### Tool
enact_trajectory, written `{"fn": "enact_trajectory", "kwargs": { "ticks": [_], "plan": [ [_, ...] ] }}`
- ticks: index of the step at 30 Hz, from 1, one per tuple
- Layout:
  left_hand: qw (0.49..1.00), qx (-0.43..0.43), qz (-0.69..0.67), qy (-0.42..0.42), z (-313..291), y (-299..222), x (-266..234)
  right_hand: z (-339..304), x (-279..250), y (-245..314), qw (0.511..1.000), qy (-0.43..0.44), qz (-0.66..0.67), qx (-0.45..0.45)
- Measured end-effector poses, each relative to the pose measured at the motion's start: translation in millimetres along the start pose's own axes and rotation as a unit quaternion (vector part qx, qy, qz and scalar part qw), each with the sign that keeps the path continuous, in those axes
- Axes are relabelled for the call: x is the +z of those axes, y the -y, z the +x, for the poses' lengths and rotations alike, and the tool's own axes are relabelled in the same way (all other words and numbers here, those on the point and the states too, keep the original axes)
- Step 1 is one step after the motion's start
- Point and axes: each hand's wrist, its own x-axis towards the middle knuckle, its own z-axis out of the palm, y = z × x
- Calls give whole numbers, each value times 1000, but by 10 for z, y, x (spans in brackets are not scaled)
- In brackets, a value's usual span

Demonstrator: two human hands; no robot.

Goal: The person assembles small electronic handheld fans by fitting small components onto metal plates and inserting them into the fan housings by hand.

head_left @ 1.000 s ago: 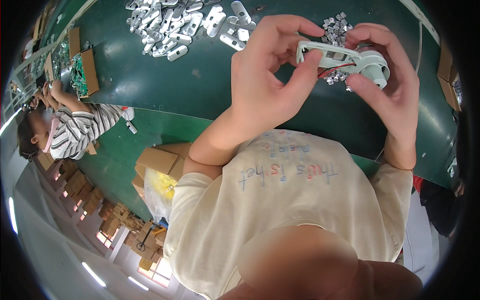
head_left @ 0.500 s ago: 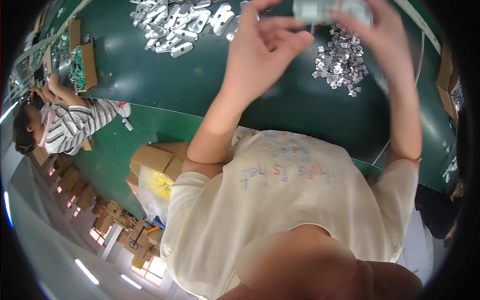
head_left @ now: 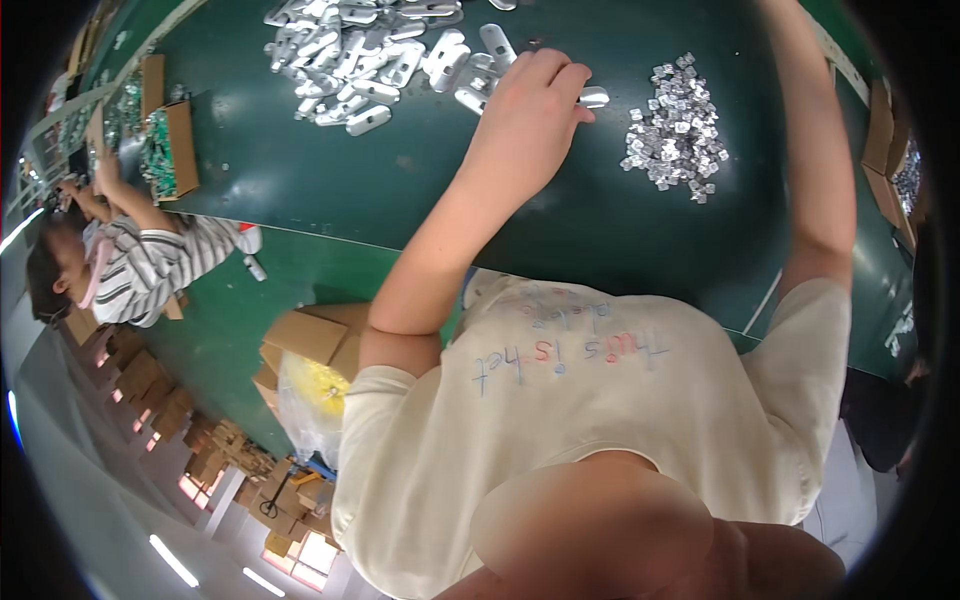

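Observation:
My left hand (head_left: 530,112) is low over the dark green table, its fingers curled and closed. From between its thumb and fingertips sticks the end of a silver oblong metal piece (head_left: 594,97). More such pieces lie just beyond and left of this hand, among them a loose one (head_left: 496,42) and a large heap (head_left: 350,62). Right of the hand sits a pile of small shiny square metal parts (head_left: 678,130). My right forearm (head_left: 820,150) reaches past the top edge, so the right hand is out of sight.
On the table's left stands an open cardboard box (head_left: 172,150) with green parts. Another person (head_left: 130,260) in a striped top works there. A second box (head_left: 885,165) is at the right. On the floor, a carton (head_left: 315,340) holds a bag with yellow contents.
My left hand has come down onto a silver oblong piece. My right hand has gone up out of the picture, and the pale green object near both hands is no longer visible.

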Motion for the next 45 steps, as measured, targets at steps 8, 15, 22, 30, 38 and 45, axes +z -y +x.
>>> {"fn": "enact_trajectory", "kwargs": {
  "ticks": [8, 15, 22, 30, 38, 45],
  "plan": [
    [984, -22, 89, 154, 155, -73, -65, -1597, 229, 761, 968, 215, -93, -93],
    [966, 46, 202, 158, 101, -142, 142, -1684, 332, 657, 969, 185, -146, -78],
    [991, 39, 120, 39, 133, -38, 2, -1703, 230, 854, 980, 180, -50, 61],
    [797, -272, -529, -103, 71, -437, -178, -1799, -161, 1059, 947, 115, 258, 151],
    [848, -219, -477, -69, 55, -681, -264, -1706, 2, 1373, 944, 63, 311, 87],
    [786, -184, -585, -76, -60, -656, -215, -1786, -4, 1412, 853, 106, 413, 301]
  ]
}}
